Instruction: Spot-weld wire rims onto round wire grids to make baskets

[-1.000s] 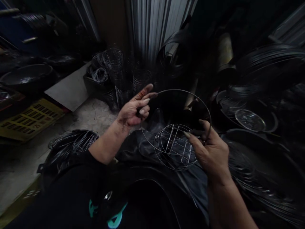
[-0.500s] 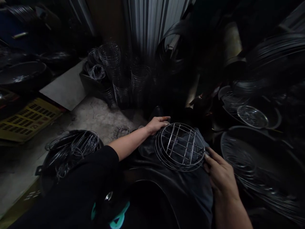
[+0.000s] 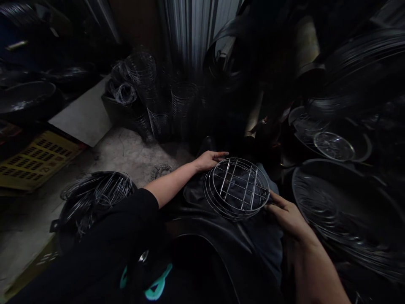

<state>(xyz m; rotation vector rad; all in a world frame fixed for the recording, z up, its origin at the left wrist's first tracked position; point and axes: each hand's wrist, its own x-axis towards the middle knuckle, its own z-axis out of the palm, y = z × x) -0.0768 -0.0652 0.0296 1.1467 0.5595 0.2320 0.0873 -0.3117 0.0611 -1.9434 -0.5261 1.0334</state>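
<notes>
A round wire rack [image 3: 239, 185] with crossing bars and stacked rings rests over my lap, tilted a little. At its upper left rim is my left hand [image 3: 209, 161], index finger stretched along the far edge and the other fingers partly hidden. My right hand [image 3: 284, 210] pinches the rack's right rim between thumb and fingers. Dark cloth [image 3: 268, 240] lies beneath the rack over my leg.
On the left, a tub of bent wire pieces [image 3: 107, 192] stands near a yellow crate [image 3: 41, 158]. Stacked wire baskets [image 3: 158, 120] stand ahead. At right is a black basin [image 3: 344, 190] holding wire rings, with a round dish [image 3: 334, 146] beyond.
The rack and both hands have shifted slightly up and to the left in view. My right wrist has turned, and its fingers reach more sideways to the rim.
</notes>
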